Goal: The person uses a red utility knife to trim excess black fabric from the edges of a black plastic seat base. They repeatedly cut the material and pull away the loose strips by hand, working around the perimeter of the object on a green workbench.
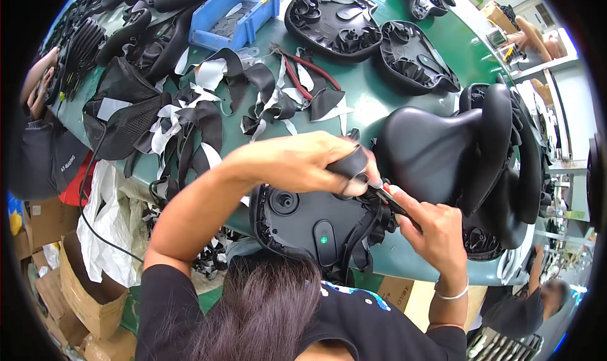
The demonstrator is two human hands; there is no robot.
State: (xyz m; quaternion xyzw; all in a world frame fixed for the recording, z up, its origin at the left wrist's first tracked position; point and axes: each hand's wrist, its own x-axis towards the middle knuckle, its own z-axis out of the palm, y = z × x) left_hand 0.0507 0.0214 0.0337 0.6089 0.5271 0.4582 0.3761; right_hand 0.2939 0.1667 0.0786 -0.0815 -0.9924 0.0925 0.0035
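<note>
An upturned bicycle saddle (296, 220) with a grey plastic base lies at the near edge of the table, below my hands. My left hand (316, 164) is closed on a strip of black cover material (349, 164), pulled up at the saddle's far right edge. Close beside it, my right hand (435, 232) grips a slim black-handled knife (401, 208) with a red part near its front. The knife's tip meets the strip by my left fingers; the exact contact is blurred. Loose black cover material (361, 234) bunches along the saddle's right side.
Black and white scraps (202, 108) litter the green table (373, 98) on the left. Red-handled pliers (303, 76) and a blue bin (235, 19) lie beyond. Upturned saddles (332, 26) sit at the back, stacked saddles (436, 143) at right. Another person's hands (43, 83) show far left.
</note>
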